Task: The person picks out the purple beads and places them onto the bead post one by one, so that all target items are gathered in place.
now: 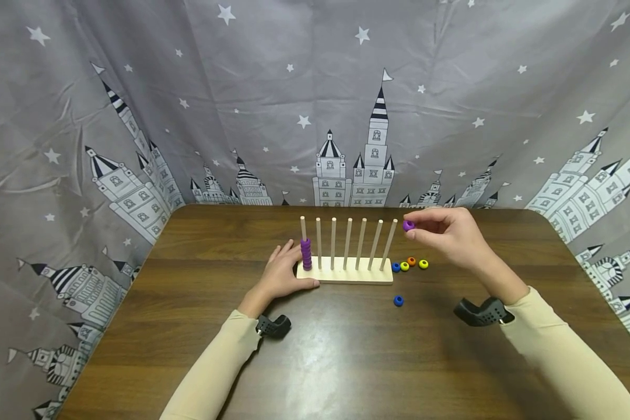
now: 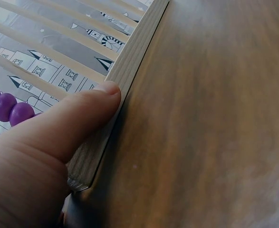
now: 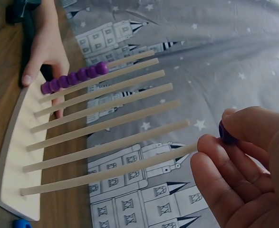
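Observation:
A pale wooden peg stand (image 1: 346,276) with several upright pegs stands on the table. Its leftmost peg carries a stack of purple beads (image 1: 306,255), which also shows in the right wrist view. My left hand (image 1: 282,274) holds the stand's left end, thumb (image 2: 94,102) along the front edge and fingers behind. Up beside the top of the rightmost peg, my right hand (image 1: 448,233) pinches a purple bead (image 1: 408,226) between thumb and fingertips. The other pegs (image 3: 110,173) are bare.
Right of the stand lie a blue bead (image 1: 396,267), two yellow beads (image 1: 423,264) and an orange bead (image 1: 412,261). Nearer the front is another blue bead (image 1: 398,300). A grey castle-print curtain (image 1: 315,105) hangs behind the brown wooden table (image 1: 199,262).

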Available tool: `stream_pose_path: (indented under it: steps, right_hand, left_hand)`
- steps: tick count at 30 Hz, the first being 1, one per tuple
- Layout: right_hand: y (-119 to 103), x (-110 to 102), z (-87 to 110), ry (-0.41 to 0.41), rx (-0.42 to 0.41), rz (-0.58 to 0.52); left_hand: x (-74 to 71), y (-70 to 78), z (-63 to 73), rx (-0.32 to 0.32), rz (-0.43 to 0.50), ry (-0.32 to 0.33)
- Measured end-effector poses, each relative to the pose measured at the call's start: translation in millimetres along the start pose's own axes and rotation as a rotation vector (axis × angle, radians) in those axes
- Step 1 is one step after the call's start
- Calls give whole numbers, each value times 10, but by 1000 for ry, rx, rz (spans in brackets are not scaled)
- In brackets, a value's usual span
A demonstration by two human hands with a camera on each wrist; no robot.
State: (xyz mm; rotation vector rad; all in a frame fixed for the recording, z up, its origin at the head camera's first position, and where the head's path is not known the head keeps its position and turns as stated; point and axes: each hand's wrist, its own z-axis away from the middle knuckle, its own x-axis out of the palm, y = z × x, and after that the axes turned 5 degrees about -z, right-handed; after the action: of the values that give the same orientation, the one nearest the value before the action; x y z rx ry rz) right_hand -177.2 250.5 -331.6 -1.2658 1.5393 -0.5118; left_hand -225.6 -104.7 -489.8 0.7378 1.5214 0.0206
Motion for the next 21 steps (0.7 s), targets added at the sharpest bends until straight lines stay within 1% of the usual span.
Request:
stream_pose_path:
  steps: [7,13,21]
  right_hand:
    - [-136,-5,-165,-42,41,21]
    - [-228,16,-305,-75,50,36]
    - [-274,133,-502,-92,52,-5]
  left_hand:
    - [-2,2,1,-2,8,3]
    - [-4,7,3,-3,3,-1]
    - [-7,12,3,-7,5,-5]
